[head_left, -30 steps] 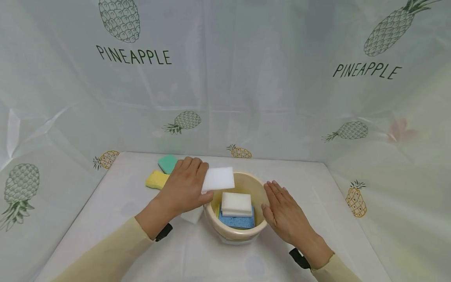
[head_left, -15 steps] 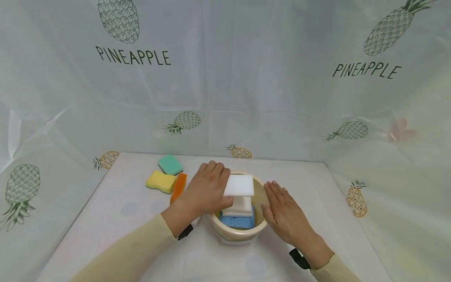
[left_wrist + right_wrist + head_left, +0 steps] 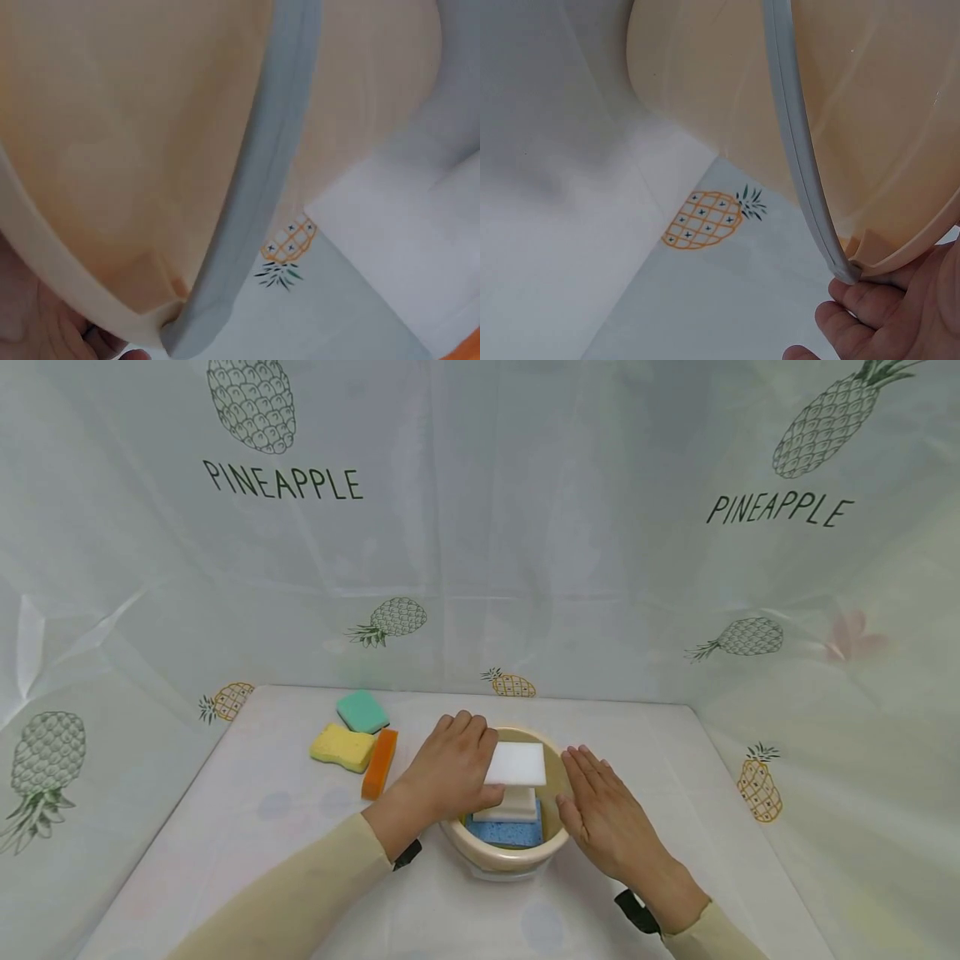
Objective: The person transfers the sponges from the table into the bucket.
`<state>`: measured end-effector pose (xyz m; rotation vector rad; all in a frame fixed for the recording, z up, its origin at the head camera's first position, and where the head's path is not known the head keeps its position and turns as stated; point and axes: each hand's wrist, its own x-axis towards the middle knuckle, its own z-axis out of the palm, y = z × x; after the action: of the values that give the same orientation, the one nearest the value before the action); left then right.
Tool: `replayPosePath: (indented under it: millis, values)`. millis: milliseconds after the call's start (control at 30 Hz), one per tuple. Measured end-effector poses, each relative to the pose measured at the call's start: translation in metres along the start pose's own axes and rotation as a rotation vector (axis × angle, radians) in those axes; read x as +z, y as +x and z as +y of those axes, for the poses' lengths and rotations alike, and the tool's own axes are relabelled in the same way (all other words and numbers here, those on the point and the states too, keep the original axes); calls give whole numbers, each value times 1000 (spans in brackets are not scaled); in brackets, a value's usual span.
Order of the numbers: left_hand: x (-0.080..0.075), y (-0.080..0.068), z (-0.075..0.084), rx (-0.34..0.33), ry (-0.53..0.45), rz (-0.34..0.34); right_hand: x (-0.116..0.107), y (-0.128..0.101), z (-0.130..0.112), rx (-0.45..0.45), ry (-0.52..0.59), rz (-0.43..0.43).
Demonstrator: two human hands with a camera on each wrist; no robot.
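Note:
My left hand (image 3: pixel 453 768) grips a white sponge (image 3: pixel 516 764) by its left side, over the mouth of a cream bucket (image 3: pixel 501 860). Beneath it, inside the bucket, lie another white sponge (image 3: pixel 510 806) and a blue sponge (image 3: pixel 506 833), partly covered. My right hand (image 3: pixel 611 818) lies along the bucket's right rim with its fingers straight. In the right wrist view the fingers of that hand (image 3: pixel 892 307) are beside the rim, near the end of the grey handle (image 3: pixel 799 142). The left wrist view shows the bucket's outer wall (image 3: pixel 150 135) and the same handle (image 3: pixel 255 165).
Left of the bucket on the white table (image 3: pixel 300 868) lie an orange sponge (image 3: pixel 380 764), a yellow sponge (image 3: pixel 342 747) and a green sponge (image 3: pixel 363 711). A pineapple-print sheet (image 3: pixel 585 568) rises behind the table and at its sides.
My left hand has moved right with the white sponge, from the bucket's left rim to over its middle, uncovering the orange sponge. My right hand has stayed at the rim.

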<state>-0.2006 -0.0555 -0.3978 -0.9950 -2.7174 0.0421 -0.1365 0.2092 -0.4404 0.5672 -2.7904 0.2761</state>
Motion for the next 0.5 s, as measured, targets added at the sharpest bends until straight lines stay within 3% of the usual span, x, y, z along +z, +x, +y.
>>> replayPosePath:
  millis: [500]
  values:
    - [8, 3, 0, -18, 23, -53, 0, 0, 0, -7, 0, 14]
